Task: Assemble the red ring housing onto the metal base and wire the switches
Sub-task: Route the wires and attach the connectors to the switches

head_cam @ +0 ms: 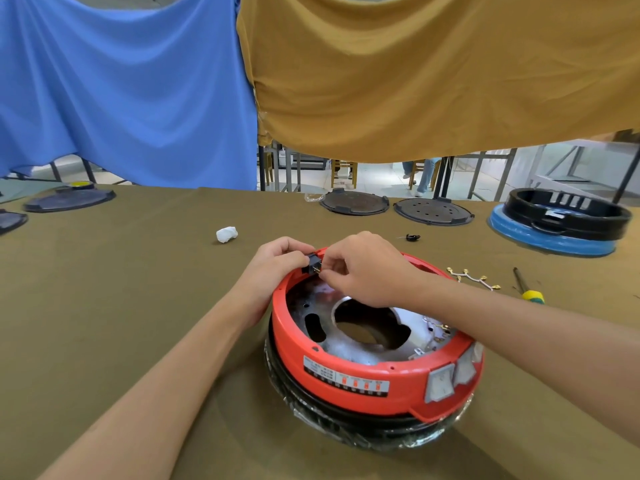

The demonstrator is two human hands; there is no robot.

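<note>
Ring housing (349, 372) sits on base (360, 341), near table (138, 289) edge. Both hands (277, 261) (363, 268) meet at switch (313, 264) on its far rim. Wires (472, 277), screwdriver (528, 285) lie right; wad (227, 234) behind left; lids (354, 202) (433, 211) farther back.

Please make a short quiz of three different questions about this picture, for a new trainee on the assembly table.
1. True or false: the red ring housing already sits on the metal base.
2. Which hand holds the small black switch at the far rim of the housing?
A. left hand
B. right hand
C. neither
3. Fill in: the screwdriver lies on the table to the ____ of the housing.

Key:
1. True.
2. A; the right hand's grip is at the switch terminals.
3. Right.
</note>
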